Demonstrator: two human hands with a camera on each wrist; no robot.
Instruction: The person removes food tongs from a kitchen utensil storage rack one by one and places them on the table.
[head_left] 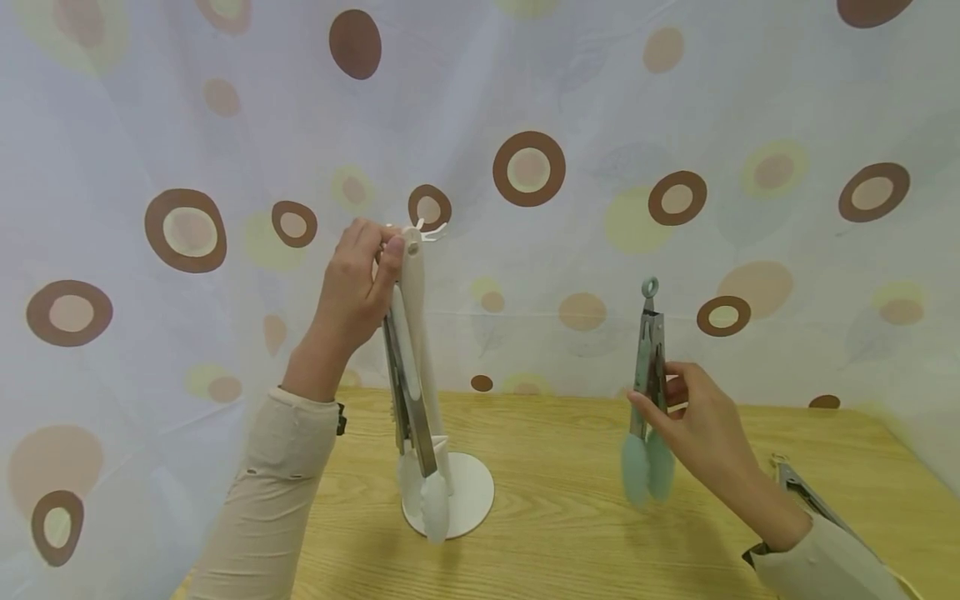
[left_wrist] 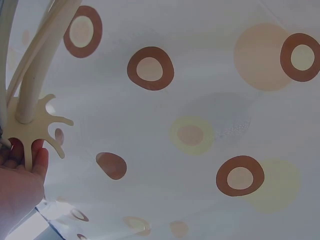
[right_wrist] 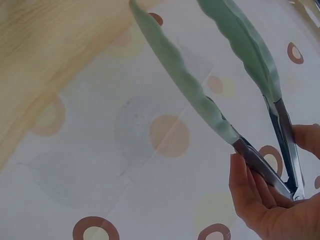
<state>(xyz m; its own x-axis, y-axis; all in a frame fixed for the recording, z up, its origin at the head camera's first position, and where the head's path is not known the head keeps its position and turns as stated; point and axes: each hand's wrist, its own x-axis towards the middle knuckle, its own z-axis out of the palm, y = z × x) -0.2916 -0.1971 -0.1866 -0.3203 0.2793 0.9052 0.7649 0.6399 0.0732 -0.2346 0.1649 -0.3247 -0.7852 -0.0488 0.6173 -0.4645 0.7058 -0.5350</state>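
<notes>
In the head view my left hand [head_left: 356, 271] is raised at the top of a white stand [head_left: 472, 496] with a round base and branching hooks. Its thumb and fingers pinch the upper end of metal tongs with white tips [head_left: 434, 507], which hang down along the pole. From the left wrist, the fingers show close against the hooks [left_wrist: 37, 127]; the tongs' top end is mostly hidden. My right hand [head_left: 701, 425] grips mint-green tongs [head_left: 643, 371] upright, tips down, above the table. Their two tips [right_wrist: 185, 75] stand apart in the right wrist view.
Another pair of metal tongs [head_left: 806, 492] lies on the wooden table [head_left: 555, 500] at the right, partly behind my right forearm. A pale curtain [head_left: 480, 92] with brown and yellow spots hangs behind the table.
</notes>
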